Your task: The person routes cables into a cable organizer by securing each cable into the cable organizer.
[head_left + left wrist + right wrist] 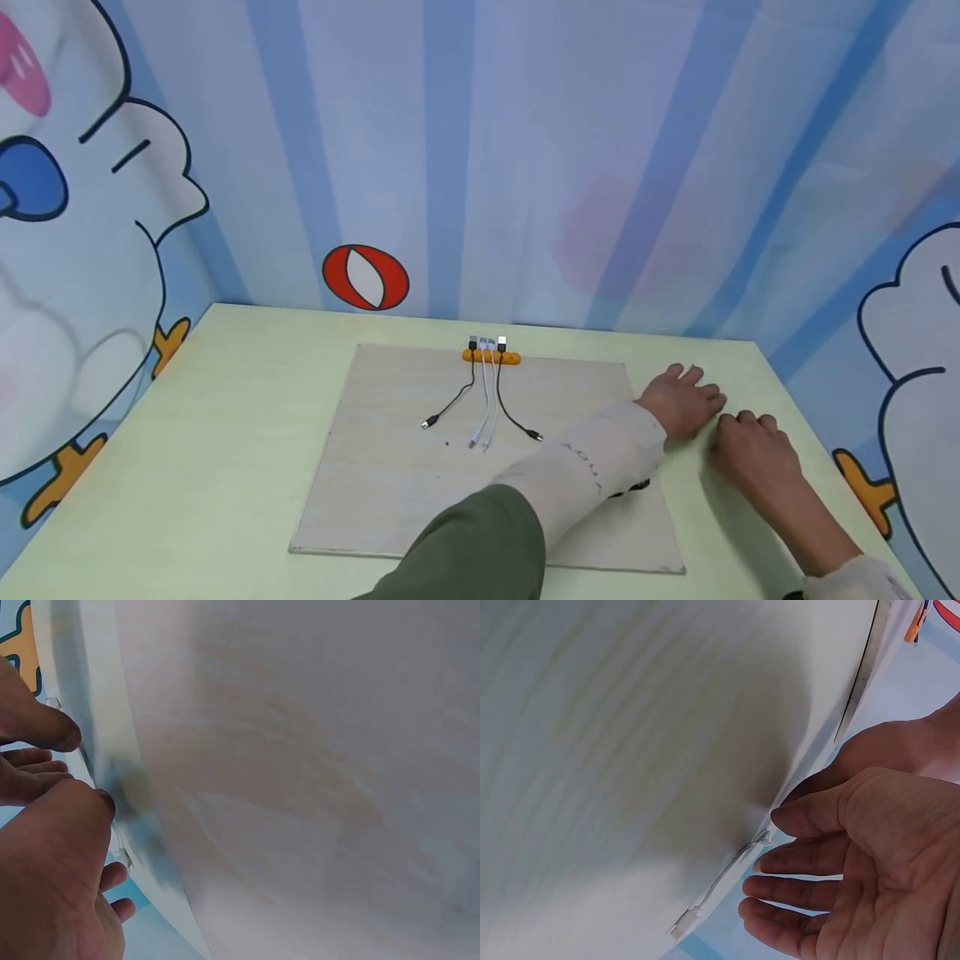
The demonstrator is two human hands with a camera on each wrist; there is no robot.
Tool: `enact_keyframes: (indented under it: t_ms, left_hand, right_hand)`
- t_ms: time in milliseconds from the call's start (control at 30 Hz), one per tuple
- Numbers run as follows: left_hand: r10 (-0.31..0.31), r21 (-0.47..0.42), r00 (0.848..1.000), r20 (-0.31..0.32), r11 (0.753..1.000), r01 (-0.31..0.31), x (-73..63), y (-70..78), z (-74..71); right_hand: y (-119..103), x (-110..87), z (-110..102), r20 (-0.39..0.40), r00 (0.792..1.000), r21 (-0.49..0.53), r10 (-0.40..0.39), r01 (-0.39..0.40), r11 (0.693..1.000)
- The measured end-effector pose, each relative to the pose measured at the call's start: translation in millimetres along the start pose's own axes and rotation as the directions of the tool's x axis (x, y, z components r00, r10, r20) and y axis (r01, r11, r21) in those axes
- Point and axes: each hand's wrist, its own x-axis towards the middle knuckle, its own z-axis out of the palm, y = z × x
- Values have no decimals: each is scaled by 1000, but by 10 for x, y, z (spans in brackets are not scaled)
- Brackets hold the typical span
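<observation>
In the head view, my left hand [681, 403] and right hand [756, 454] are close together over the right side of the table. Between them they pinch a thin white cable, mostly hidden by the fingers. One flat end of this white cable [731, 871] hangs past my right fingertips in the right wrist view. The left wrist view shows the left thumb [106, 802] bent inward with other fingers spread. Left of the hands, an orange cable holder [512, 358] at the board's back edge carries black cables [512, 410] and white cables [487, 404].
A pale board [390, 475] lies on the light yellow table [225, 433]. My left sleeve [581, 458] crosses over its right part. A blue striped backdrop [510, 167] with cartoon figures surrounds the table's back and sides.
</observation>
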Motion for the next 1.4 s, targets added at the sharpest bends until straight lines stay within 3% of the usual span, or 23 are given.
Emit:
enact_keyframes:
  t_ms: [267, 567, 967, 1400]
  left_hand:
    - [22, 1, 1000, 14, 1000, -22, 32, 9, 2]
    - [75, -20, 996, -44, 997, -76, 111, -19, 52]
    - [140, -6, 984, -113, 990, -141, 171, -40, 65]
    - [142, -47, 981, -135, 988, -150, 178, -61, 100]
  right_hand:
    - [30, 26, 15, 1, 1000, 25, 4, -4, 1000]
    - [53, 35, 53, 22, 1000, 25, 1, -1, 1000]
    - [25, 27, 46, -9, 1000, 18, 1, 0, 1000]
    - [13, 7, 67, -123, 992, -48, -24, 18, 999]
